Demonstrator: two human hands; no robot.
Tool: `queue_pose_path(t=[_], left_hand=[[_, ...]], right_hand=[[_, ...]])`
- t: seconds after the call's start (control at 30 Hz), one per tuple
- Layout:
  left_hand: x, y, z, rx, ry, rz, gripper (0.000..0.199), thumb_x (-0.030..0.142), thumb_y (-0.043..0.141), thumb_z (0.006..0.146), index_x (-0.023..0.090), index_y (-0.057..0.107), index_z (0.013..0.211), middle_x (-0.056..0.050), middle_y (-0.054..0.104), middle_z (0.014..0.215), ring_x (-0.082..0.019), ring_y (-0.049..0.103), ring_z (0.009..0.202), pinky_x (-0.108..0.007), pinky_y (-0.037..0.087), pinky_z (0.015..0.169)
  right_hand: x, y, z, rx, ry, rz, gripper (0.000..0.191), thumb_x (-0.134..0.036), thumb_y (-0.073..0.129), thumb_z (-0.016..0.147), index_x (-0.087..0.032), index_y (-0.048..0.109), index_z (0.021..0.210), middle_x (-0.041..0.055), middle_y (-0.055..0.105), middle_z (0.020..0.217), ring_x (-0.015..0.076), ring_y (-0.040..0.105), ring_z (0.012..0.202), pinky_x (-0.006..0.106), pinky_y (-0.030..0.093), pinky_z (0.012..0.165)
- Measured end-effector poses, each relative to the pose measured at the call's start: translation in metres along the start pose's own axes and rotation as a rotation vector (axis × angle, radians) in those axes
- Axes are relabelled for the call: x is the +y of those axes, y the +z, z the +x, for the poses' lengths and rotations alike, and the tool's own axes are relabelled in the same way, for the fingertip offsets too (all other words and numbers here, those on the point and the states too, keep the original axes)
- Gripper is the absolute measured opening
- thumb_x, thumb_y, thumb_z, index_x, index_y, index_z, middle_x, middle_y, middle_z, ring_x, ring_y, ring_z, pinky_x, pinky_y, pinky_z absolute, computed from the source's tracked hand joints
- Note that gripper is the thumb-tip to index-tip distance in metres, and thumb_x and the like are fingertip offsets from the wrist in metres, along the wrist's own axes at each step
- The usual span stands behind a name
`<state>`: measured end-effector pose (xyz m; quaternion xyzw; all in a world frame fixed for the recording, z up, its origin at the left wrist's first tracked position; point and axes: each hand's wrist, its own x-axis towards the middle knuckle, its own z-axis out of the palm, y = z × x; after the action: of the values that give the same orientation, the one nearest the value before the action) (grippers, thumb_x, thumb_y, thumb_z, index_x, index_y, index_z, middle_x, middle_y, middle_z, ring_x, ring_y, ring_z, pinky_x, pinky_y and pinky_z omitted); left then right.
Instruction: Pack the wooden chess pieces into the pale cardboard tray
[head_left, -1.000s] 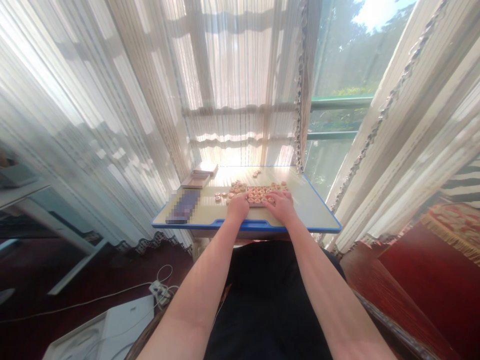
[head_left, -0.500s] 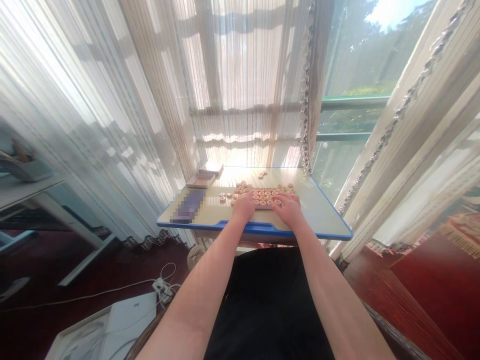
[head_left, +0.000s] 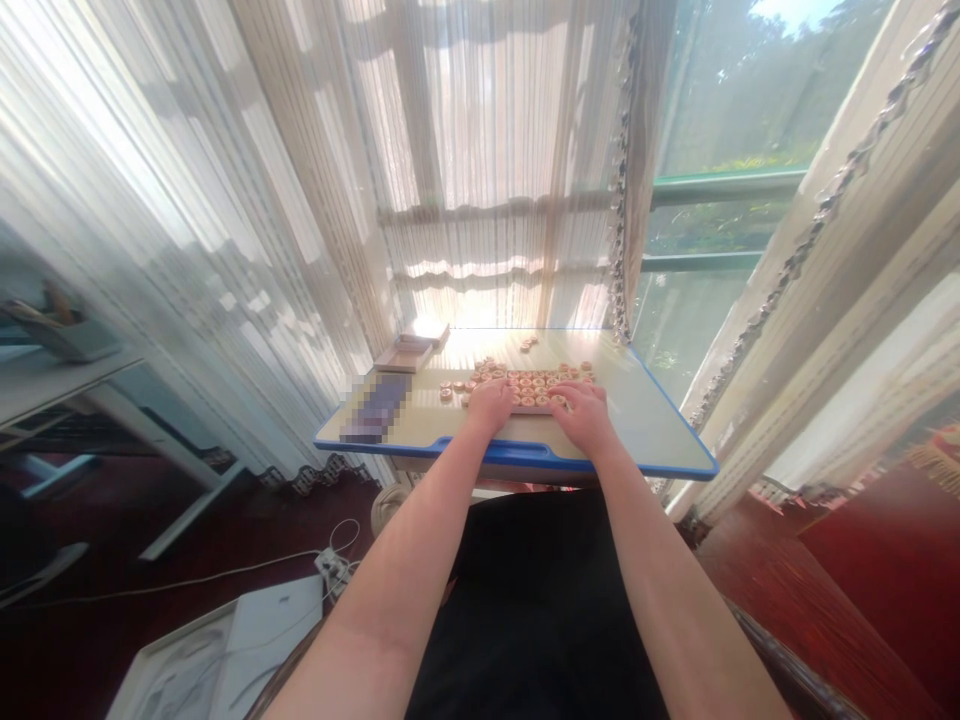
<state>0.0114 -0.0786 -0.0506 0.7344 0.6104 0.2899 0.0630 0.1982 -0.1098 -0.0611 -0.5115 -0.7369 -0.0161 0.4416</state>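
Note:
Round wooden chess pieces with markings [head_left: 529, 390] lie packed in rows in a shallow box [head_left: 531, 408] near the front of the small table [head_left: 660, 420]. My left hand [head_left: 491, 405] rests over the left end of the rows, its fingers forward and hiding some pieces. At the right end is my right hand [head_left: 583, 412], thumb apart and fingers bent a little, touching the pieces there. Neither hand has a piece visibly lifted. Loose pieces [head_left: 446, 393] lie left of the box, and others [head_left: 586, 368] sit behind its right end.
A few pieces [head_left: 527, 345] lie near the table's far edge. An open, shallow box [head_left: 405, 357] stands at the back left, with a pixelated dark rectangle [head_left: 380, 408] in front of it. Sheer curtains [head_left: 480, 270] hang right behind the table. A power strip [head_left: 332, 570] lies on the floor.
The whole view has shifted slightly with my head. My right hand's fingers have moved a little over the right-end pieces; the left hand stays at the left end.

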Motion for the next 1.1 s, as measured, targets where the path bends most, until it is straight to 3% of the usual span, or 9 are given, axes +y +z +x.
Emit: queue_pose_path(t=[0.2,0.37,0.57,0.67,0.77,0.83,0.9,1.0,1.1], left_hand=[[-0.004,0.002,0.0,0.01,0.002,0.004,0.044,0.025,0.031,0.092,0.013,0.054,0.128,-0.011,0.058,0.129,-0.021,0.05,0.121,-0.032,0.036,0.103],[-0.001,0.001,-0.001,-0.011,0.034,0.001,0.04,0.026,0.035,0.09,0.016,0.063,0.117,-0.008,0.063,0.122,-0.021,0.053,0.117,-0.032,0.036,0.104],[-0.001,-0.002,-0.004,0.015,-0.006,-0.03,0.045,0.021,0.036,0.088,0.014,0.053,0.13,-0.009,0.058,0.129,-0.02,0.05,0.122,-0.031,0.035,0.105],[0.0,-0.005,-0.006,0.036,-0.038,-0.047,0.045,0.017,0.031,0.089,0.015,0.056,0.126,-0.009,0.061,0.124,-0.018,0.053,0.118,-0.03,0.036,0.104],[0.003,-0.007,-0.01,0.091,-0.085,0.018,0.043,0.017,0.03,0.09,0.018,0.059,0.122,-0.008,0.061,0.125,-0.021,0.047,0.125,-0.038,0.025,0.112],[0.005,-0.007,-0.013,0.13,-0.176,0.136,0.042,0.024,0.039,0.087,0.02,0.057,0.124,-0.009,0.052,0.135,-0.028,0.031,0.136,-0.049,0.011,0.115],[0.007,-0.006,-0.014,0.134,-0.32,0.237,0.05,0.033,0.043,0.086,0.017,0.051,0.132,-0.013,0.039,0.146,-0.037,0.017,0.14,-0.057,0.005,0.112],[0.01,-0.003,-0.013,0.07,-0.467,0.277,0.059,0.04,0.032,0.089,0.013,0.038,0.142,-0.019,0.025,0.151,-0.039,0.011,0.141,-0.056,0.007,0.112],[0.01,-0.001,-0.01,0.028,-0.484,0.29,0.06,0.042,0.028,0.09,0.017,0.034,0.144,-0.016,0.013,0.155,-0.037,0.006,0.142,-0.053,0.007,0.113]], right_hand=[[0.001,0.0,0.0,0.013,0.023,0.023,0.025,-0.036,0.053,0.081,-0.021,0.071,0.092,0.0084,0.069,0.104,0.0249,0.057,0.105,0.043,0.031,0.097],[0.0,-0.001,0.001,0.003,0.021,0.035,0.026,-0.036,0.053,0.082,-0.02,0.071,0.091,0.0083,0.069,0.103,0.0239,0.058,0.105,0.043,0.031,0.097],[0.0,0.0,0.001,-0.005,0.029,0.047,0.025,-0.037,0.053,0.081,-0.021,0.071,0.089,0.008,0.069,0.103,0.0245,0.057,0.106,0.044,0.03,0.098],[0.001,0.0,0.001,-0.012,0.034,0.059,0.026,-0.038,0.052,0.081,-0.022,0.071,0.089,0.0079,0.07,0.103,0.0249,0.057,0.106,0.044,0.03,0.098],[0.0,0.001,0.001,-0.004,0.042,0.066,0.027,-0.039,0.052,0.08,-0.022,0.071,0.089,0.0078,0.07,0.102,0.025,0.057,0.106,0.044,0.03,0.099],[0.0,0.001,0.002,-0.001,0.049,0.053,0.028,-0.039,0.051,0.08,-0.021,0.071,0.088,0.0081,0.07,0.102,0.025,0.057,0.106,0.044,0.03,0.099],[0.001,-0.001,0.003,0.02,0.1,0.006,0.03,-0.038,0.05,0.08,-0.02,0.071,0.091,0.0093,0.068,0.106,0.0257,0.056,0.107,0.044,0.031,0.1],[0.008,-0.005,0.005,0.016,0.314,-0.111,0.037,-0.033,0.044,0.08,-0.019,0.069,0.103,0.0103,0.063,0.119,0.0261,0.051,0.116,0.041,0.033,0.101],[0.017,-0.008,0.007,-0.053,0.447,-0.164,0.044,-0.025,0.039,0.08,-0.015,0.064,0.114,0.012,0.059,0.125,0.0244,0.049,0.121,0.037,0.033,0.104]])
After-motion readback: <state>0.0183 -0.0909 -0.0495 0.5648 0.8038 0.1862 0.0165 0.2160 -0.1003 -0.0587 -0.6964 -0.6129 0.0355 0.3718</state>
